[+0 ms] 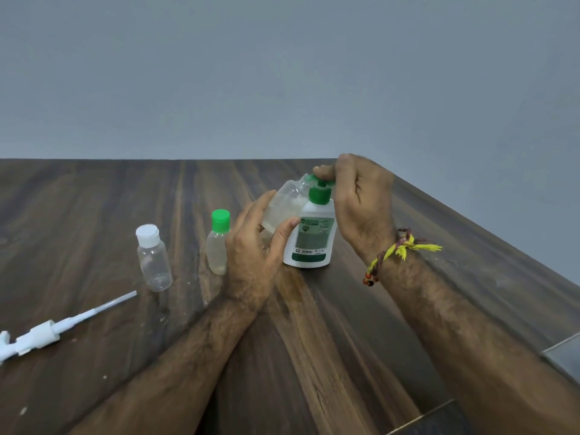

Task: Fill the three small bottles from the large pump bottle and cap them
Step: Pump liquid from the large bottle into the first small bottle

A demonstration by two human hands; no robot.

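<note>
In the left grip (254, 246), a tilted small bottle (284, 205).

Dim, even light; soft focus, faint shadows, wide-angle bending at edges.

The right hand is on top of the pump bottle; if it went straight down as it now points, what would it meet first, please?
The right hand would press the green pump head of the white pump bottle further down; its fingers are already on it.
</note>
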